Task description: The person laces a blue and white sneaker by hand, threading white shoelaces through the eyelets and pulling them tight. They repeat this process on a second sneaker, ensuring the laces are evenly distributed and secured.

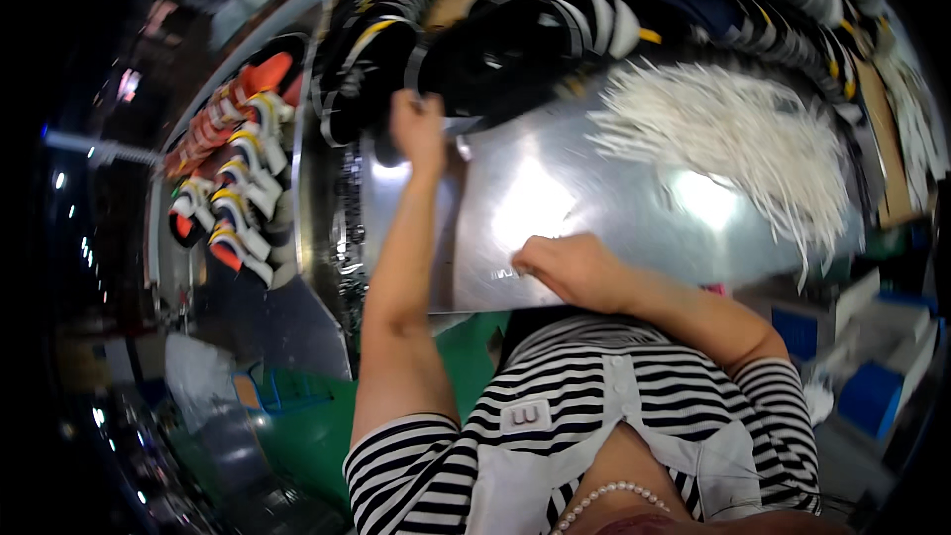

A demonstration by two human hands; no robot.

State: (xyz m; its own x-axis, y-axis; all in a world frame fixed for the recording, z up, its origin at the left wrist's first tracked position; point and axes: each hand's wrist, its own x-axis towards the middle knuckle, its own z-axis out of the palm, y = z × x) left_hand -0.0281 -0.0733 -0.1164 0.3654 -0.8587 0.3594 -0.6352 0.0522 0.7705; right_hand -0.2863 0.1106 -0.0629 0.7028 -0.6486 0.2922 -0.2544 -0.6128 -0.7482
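Observation:
My left hand (pixel 418 131) reaches forward over the metal table (pixel 495 193) to the edge of the black shoe uppers (pixel 495 54). Its fingers look curled against a black edge, though blur hides what lies between them. Close to the table's near edge rests my right hand (pixel 575 269), its fingers bent inward and pressed together. Beside those fingertips a small pale mark or thing (pixel 505 274) shows on the metal, too small to name. A thick bundle of white shoelaces (pixel 728 134) spreads over the right part of the table.
Rows of nested black, white and yellow uppers (pixel 783 15) line the far side. To the left, orange and white shoe pieces (pixel 238 163) lie on a separate surface beyond a metal rail (pixel 309 159). Blue bins (pixel 870 399) stand low on the right, above green floor (pixel 317 446).

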